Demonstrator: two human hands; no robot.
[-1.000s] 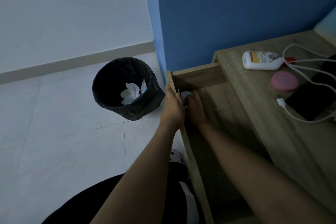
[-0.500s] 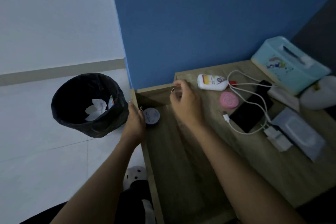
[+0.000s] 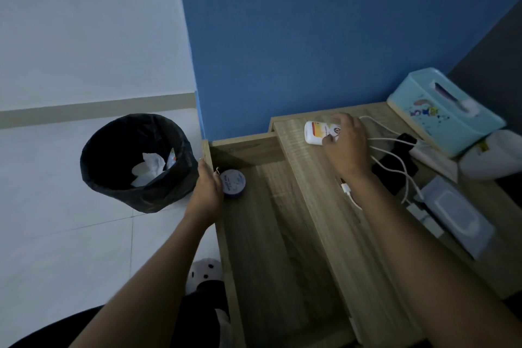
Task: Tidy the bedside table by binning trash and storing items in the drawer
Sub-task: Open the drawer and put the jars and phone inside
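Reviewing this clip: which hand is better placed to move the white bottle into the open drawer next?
Right. The right hand already lies on the white bottle on the tabletop, while the left hand rests on the drawer's front edge beside the blue tin.

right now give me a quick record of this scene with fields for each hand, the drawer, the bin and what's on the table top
left hand: left hand grips the drawer's front edge
right hand: right hand closes on the white bottle on the bedside table
drawer: open, holding a round blue tin in its corner
bin: black bin on the floor, crumpled white tissue inside
table top: white cables, black phone, teal tissue box, wipes pack
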